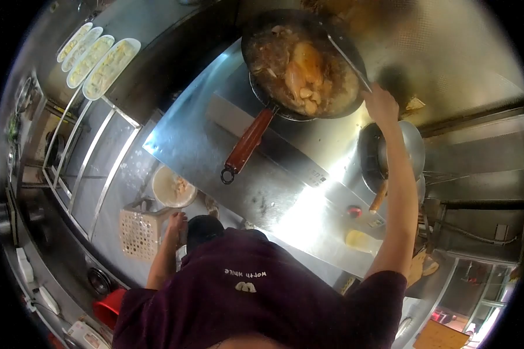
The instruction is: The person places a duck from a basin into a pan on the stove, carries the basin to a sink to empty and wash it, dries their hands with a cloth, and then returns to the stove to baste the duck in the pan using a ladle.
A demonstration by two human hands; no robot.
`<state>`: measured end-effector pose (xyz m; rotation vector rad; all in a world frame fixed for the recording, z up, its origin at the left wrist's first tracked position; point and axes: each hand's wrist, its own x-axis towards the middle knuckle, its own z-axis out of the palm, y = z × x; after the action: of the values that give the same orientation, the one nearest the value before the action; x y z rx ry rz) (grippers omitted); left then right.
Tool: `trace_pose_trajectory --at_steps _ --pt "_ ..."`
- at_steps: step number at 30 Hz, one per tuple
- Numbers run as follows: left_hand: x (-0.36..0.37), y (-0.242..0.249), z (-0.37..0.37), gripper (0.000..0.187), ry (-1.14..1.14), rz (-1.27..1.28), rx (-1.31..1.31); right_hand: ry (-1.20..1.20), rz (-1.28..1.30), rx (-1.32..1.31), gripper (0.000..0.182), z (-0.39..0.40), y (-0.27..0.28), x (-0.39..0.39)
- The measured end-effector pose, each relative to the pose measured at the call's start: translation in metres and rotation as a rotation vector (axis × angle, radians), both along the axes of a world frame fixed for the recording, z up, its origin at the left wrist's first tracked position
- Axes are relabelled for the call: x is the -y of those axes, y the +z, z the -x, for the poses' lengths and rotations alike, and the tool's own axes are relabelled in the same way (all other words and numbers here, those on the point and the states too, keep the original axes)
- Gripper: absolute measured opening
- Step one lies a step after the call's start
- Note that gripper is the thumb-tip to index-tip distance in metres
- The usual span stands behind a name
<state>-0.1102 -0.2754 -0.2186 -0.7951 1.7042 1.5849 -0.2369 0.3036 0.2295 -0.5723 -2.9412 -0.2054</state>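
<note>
My right hand [382, 106] is closed around the handle of a long metal cooking utensil [349, 63]. That utensil reaches over the right side of a big dark wok [360, 103], its far end at the food. Inside the wok, a large golden-brown piece of meat [306, 65] lies in brown bubbling liquid with pale chunks beside it. The wok's reddish wooden handle [250, 139] points toward me, untouched. My left hand [177, 221] hangs low at my side, fingers curled, near a beige perforated basket [138, 234] and a white bucket [173, 187].
A second wok [414, 151] with a wooden handle sits right of the steel counter [285, 198], under my right forearm. Several oval white dishes of food [112, 68] stand at the upper left above a metal rack [108, 154]. A red container [109, 308] is at lower left.
</note>
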Motion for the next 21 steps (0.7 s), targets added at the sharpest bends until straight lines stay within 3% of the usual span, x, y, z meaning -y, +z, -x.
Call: trace_pose_trajectory --at_steps 3,5,8,11,15,21 --pt "0.018 -0.040 -0.006 0.021 -0.055 -0.074 -0.003 0.098 0.063 -0.155 0.032 -0.044 -0.002 -0.007" --pt "0.033 -0.059 -0.013 0.023 -0.117 -0.186 0.008 0.102 0.237 -0.188 0.031 -0.074 0.010 0.015" --pt "0.036 -0.047 -0.019 0.024 -0.128 -0.142 0.133 0.014 0.334 -0.005 0.028 -0.111 0.007 0.027" --pt "0.028 -0.026 -0.016 0.023 -0.002 -0.280 0.197 0.093 0.373 -0.065 0.026 -0.140 -0.013 0.035" --pt "-0.006 0.011 0.003 0.024 -0.157 0.046 0.087 0.125 0.202 -0.048 0.022 -0.158 -0.033 0.047" --pt "-0.037 0.045 0.029 0.026 -0.229 0.072 0.013 0.134 -0.057 -0.038 0.021 -0.161 -0.046 0.051"
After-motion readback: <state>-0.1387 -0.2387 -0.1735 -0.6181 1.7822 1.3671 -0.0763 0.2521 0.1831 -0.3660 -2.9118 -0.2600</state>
